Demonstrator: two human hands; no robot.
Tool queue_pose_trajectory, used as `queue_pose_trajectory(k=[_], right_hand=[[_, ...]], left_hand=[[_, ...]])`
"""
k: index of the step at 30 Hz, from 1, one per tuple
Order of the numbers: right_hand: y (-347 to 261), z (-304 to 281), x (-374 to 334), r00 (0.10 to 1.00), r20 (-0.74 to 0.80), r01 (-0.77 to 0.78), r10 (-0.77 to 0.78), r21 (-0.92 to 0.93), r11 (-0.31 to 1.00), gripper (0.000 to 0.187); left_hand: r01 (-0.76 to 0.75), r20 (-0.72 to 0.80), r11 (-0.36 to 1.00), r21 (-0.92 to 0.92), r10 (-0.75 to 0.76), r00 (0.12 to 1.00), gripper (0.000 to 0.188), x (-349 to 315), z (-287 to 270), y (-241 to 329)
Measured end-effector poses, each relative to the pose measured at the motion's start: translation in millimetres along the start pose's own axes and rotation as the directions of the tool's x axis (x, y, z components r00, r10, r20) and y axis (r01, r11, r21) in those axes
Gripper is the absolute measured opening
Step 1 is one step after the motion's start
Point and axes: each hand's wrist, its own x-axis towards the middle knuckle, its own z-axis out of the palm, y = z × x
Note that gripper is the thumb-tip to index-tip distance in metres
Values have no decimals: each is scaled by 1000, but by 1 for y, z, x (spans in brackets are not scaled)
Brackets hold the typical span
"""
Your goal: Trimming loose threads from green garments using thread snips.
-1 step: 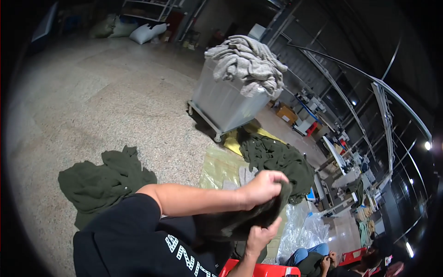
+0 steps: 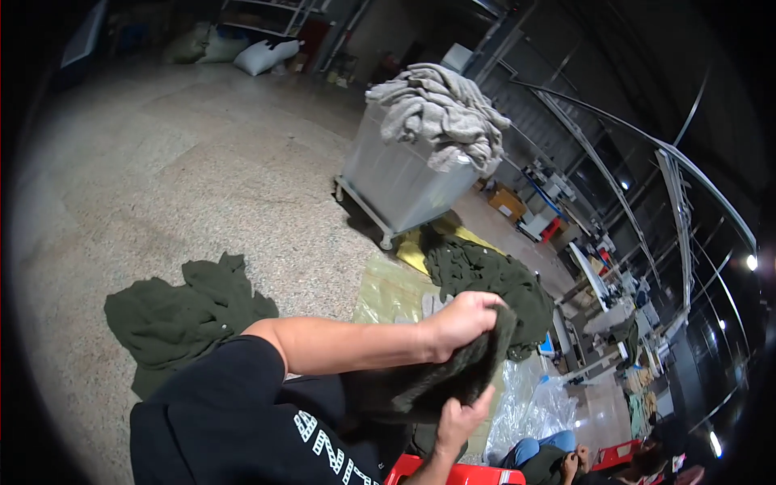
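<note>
A dark green knitted garment (image 2: pixel 440 384) hangs between my two hands in front of my body. My left hand (image 2: pixel 461 325) is closed on its upper edge, with thumb and fingers pinched together. Lower down, my right hand (image 2: pixel 463 422) pinches the near edge of the same garment. The cloth between them is spread and slightly slack; my left forearm hides part of it. Beyond my hands lies a heap of dark green garments (image 2: pixel 497 283) on plastic sheeting. On the floor to my left rests another dark green pile (image 2: pixel 174 323).
A grey wheeled bin (image 2: pixel 396 182), heaped with grey knitwear (image 2: pixel 440 113), stands ahead. Yellowish and clear plastic sheets (image 2: pixel 529 412) cover the floor by a red stool (image 2: pixel 477 475). Another person's hands (image 2: pixel 575 461) work on dark cloth at lower right. Workbenches (image 2: pixel 586 271) line the right.
The garment stretches a little wider between my hands, showing more of its surface. My hands keep their hold, and the whole view has shifted slightly.
</note>
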Motion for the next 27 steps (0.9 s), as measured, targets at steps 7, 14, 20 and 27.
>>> queue_pose_trajectory(k=[7, 14, 20, 27], right_hand=[[-29, -127, -23, 583, 507, -588, 635, -277, 760, 69], [-68, -126, -24, 753, 546, -400, 367, -63, 914, 73], [-30, -4, -42, 922, 354, 231, -156, -181, 956, 50], [-2, -20, -44, 830, 548, 275, 100, -560, 782, 30]], left_hand=[[476, 347, 732, -487, -338, 875, 16, -54, 49, 67], [1, 334, 960, 281, -99, 937, 25, -53, -11, 19], [-117, 233, 691, 713, -76, 970, 28, -81, -48, -88], [47, 74, 771, 635, -122, 990, 23, -85, -92, -79]])
